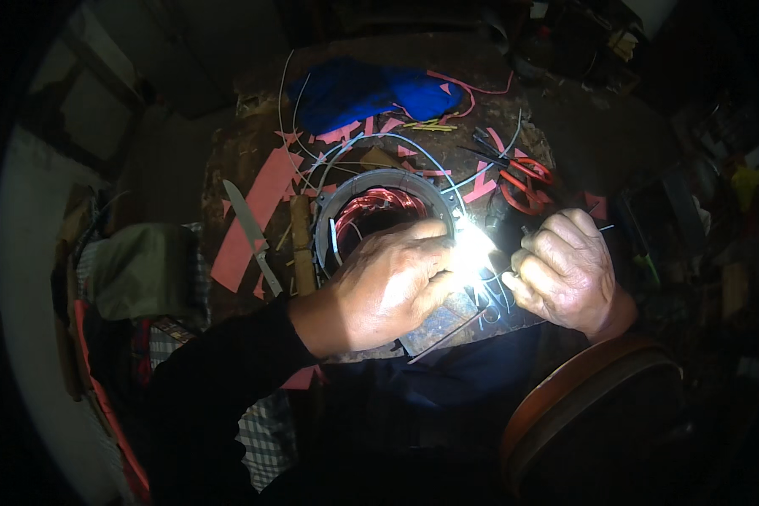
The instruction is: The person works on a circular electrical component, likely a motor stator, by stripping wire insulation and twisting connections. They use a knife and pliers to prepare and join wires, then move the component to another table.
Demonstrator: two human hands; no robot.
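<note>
A round metal motor stator (323,221) with reddish copper windings (385,201) inside stands on the worktable. My left hand (388,287) reaches across its near right side. The thumb and fingers are pinched together at a bright white glare (478,257), which hides what they hold. Beyond the glare, my right hand (565,274) is closed, apparently round a thin wire; a slim end shows past its far side. Loose thin wires (496,305) curl between the two hands. Pale sleeved leads (419,150) arch over the stator's far rim.
Left of the stator lie a knife (246,218) and a pink insulation sheet (266,198). Red-handled scissors (527,173) lie at the far right among pink scraps. A blue cloth (358,88) is at the back. A round orange-rimmed object (565,379) stands at the near right.
</note>
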